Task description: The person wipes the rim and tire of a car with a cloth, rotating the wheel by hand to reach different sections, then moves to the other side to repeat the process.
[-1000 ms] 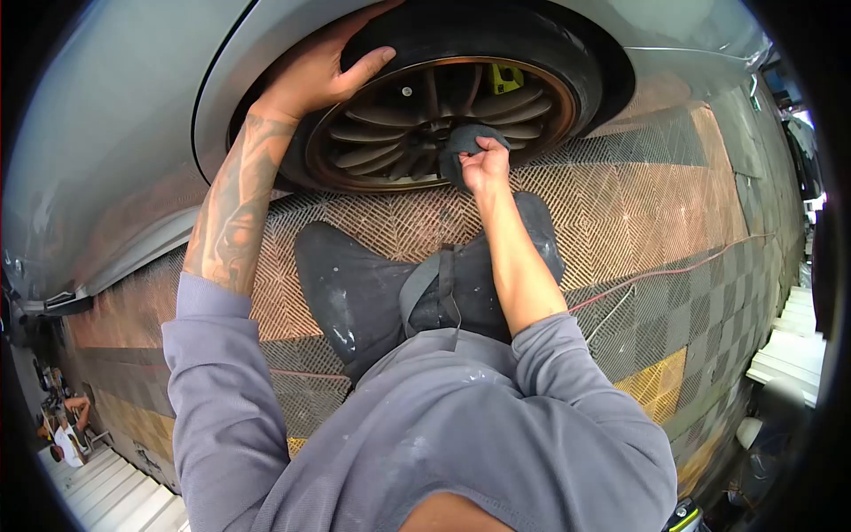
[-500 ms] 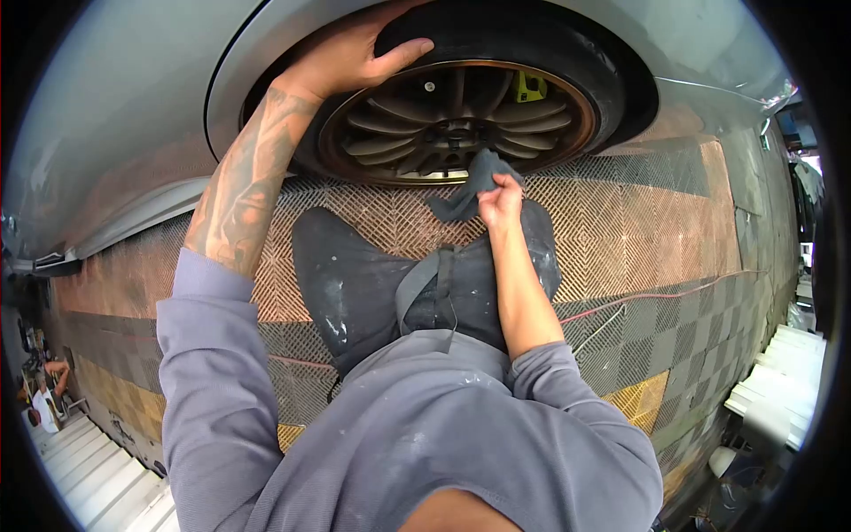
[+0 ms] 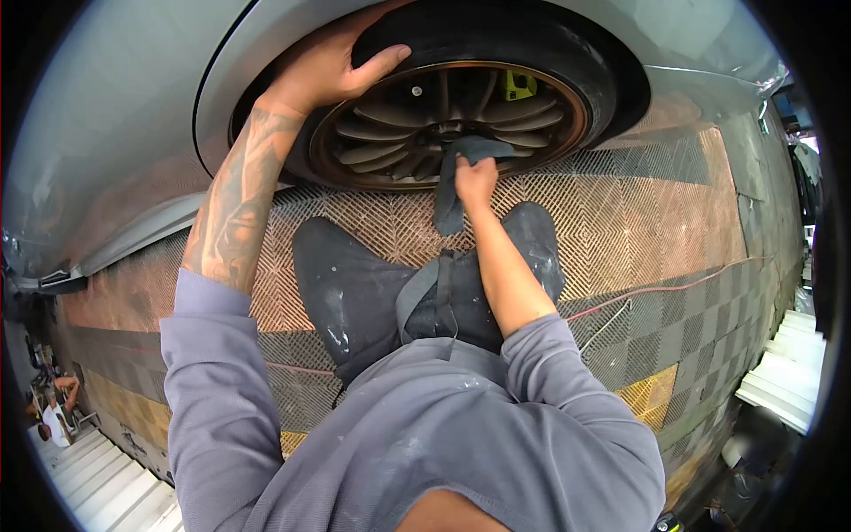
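My left hand (image 3: 330, 73) lies against the upper left of the black tyre (image 3: 496, 34), thumb stretched out along the sidewall. Its other fingers reach up towards the wheel arch and are partly out of sight. Fingers closed, my right hand (image 3: 476, 182) grips a dark grey cloth (image 3: 449, 202) at the lower part of the bronze wheel rim (image 3: 377, 130). One part of the cloth lies over the spokes near the hub, while another hangs down over the floor. Behind the spokes shows a yellow-green brake caliper (image 3: 520, 86).
The silver car body (image 3: 115, 115) surrounds the wheel. Patterned floor tiles (image 3: 638, 213) lie under my knees, crossed by a red hose (image 3: 656, 291) at right. Another person (image 3: 58, 424) is at far left, near white slats (image 3: 111, 470); more white slats (image 3: 784, 372) are at right.
My right hand has moved left with the cloth, which now spreads over the spokes near the hub. My left hand keeps its place on the tyre. The view has shifted slightly.
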`<action>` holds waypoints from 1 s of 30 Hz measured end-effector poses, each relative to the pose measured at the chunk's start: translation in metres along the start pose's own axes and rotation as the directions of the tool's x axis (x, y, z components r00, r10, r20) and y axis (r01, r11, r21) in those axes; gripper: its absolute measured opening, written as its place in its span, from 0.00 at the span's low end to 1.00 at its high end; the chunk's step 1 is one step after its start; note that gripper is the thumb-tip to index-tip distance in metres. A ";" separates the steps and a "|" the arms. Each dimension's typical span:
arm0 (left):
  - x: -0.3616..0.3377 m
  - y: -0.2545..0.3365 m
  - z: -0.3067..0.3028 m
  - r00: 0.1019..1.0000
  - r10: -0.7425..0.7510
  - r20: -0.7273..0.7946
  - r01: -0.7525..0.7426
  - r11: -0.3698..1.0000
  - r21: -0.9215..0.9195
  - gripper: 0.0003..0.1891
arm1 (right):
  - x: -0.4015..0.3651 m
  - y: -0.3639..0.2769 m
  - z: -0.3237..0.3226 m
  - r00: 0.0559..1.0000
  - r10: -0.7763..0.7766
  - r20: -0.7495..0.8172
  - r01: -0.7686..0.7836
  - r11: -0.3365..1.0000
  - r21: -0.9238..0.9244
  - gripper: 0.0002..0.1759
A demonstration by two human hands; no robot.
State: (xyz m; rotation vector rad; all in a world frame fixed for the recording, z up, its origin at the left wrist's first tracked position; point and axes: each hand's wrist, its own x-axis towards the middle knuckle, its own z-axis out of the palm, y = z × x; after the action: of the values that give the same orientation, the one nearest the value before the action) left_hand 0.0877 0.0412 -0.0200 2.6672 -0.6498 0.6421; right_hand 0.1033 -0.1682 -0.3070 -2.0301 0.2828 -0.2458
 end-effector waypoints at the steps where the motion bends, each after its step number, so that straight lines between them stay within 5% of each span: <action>1: 0.000 0.001 0.000 1.000 0.007 0.004 -0.007 1.000 0.001 0.34 | 0.001 0.007 0.008 0.984 -0.171 0.055 0.166 0.983 0.083 0.18; 4: 0.001 -0.001 0.003 1.000 -0.009 -0.003 0.009 0.998 -0.060 0.34 | 0.005 0.007 0.022 0.959 -0.274 -0.070 0.272 0.961 -0.046 0.17; 6: -0.002 -0.003 0.006 0.999 0.003 -0.033 -0.002 0.999 0.042 0.33 | 0.010 0.008 0.007 0.961 0.066 0.267 -0.112 0.980 0.161 0.24; 8: -0.003 -0.005 0.005 0.999 0.013 -0.032 -0.012 1.000 0.025 0.33 | 0.000 0.065 0.022 0.939 0.156 0.306 -0.249 0.923 0.294 0.27; 10: 0.000 -0.005 0.005 0.999 0.032 -0.039 -0.032 0.999 0.008 0.33 | -0.021 0.050 -0.003 0.839 0.420 0.345 -0.533 0.759 0.374 0.30; 13: -0.002 -0.005 0.003 1.000 0.008 -0.020 -0.009 0.999 -0.042 0.33 | -0.028 0.090 0.001 0.565 0.717 0.408 -0.742 0.224 0.632 0.24; 16: 0.000 -0.005 0.006 0.999 -0.041 -0.006 0.041 0.999 -0.033 0.33 | -0.013 0.102 0.011 0.602 0.738 0.305 -0.743 0.378 0.552 0.28; 19: -0.001 -0.007 0.005 1.000 -0.016 -0.016 0.017 0.999 0.035 0.33 | -0.001 0.113 0.025 0.605 0.744 0.284 -0.742 0.396 0.541 0.33; 21: -0.001 -0.007 0.005 0.999 -0.036 0.000 0.036 0.997 0.069 0.34 | 0.007 0.117 0.019 0.571 0.753 0.328 -0.763 0.340 0.549 0.39; 23: -0.001 -0.006 0.005 0.999 -0.052 0.011 0.052 0.998 0.024 0.34 | 0.018 0.116 0.018 0.519 0.832 0.195 -0.672 0.257 0.694 0.39; 24: 0.000 -0.006 0.006 0.998 -0.067 0.017 0.067 0.998 -0.021 0.35 | 0.027 0.115 0.018 0.544 0.823 0.165 -0.720 0.356 0.595 0.38; 27: -0.001 -0.011 0.008 0.997 -0.080 0.005 0.079 0.997 0.025 0.34 | 0.058 0.137 0.031 0.609 0.728 0.316 -0.702 0.308 0.642 0.27; 28: -0.002 -0.014 0.010 0.996 -0.087 0.006 0.087 0.996 0.025 0.34 | 0.061 0.129 0.020 0.606 0.712 0.354 -0.735 0.333 0.590 0.16; 30: -0.002 -0.016 0.013 0.999 -0.023 -0.027 0.023 1.000 0.015 0.35 | 0.052 0.119 0.014 0.586 0.711 0.389 -0.759 0.314 0.570 0.15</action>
State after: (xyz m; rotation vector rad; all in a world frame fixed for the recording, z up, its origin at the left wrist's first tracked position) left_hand 0.0984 0.0506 -0.0355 2.6715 -0.6088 0.6775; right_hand 0.1457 -0.2256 -0.4167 -0.9599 0.9162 0.2897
